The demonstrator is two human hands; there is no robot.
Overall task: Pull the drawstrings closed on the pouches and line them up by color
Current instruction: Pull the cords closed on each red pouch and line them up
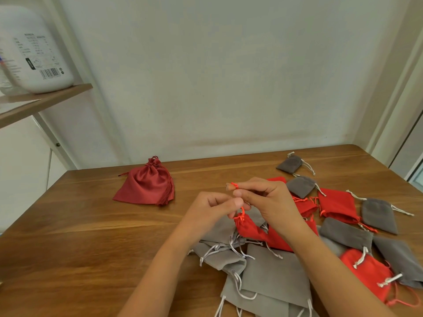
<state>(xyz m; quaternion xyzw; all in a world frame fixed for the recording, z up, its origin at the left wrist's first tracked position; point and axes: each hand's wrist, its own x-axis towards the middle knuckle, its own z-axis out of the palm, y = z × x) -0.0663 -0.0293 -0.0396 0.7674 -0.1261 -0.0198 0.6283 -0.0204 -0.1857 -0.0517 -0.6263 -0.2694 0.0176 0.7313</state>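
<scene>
Left hand (214, 208) pinches the cord at the neck of a small red pouch (248, 228) and right hand (269, 200) has that cord looped round a fingertip, the mouth nearly cinched, while the mixed grey-and-red pile (274, 271) on the surface (91, 236) looks mostly open and unsorted.

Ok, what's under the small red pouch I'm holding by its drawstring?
Light grey pouches lie under the red pouch, with a second red pouch beside its lower end. The right forearm hides what lies farther right.
</scene>
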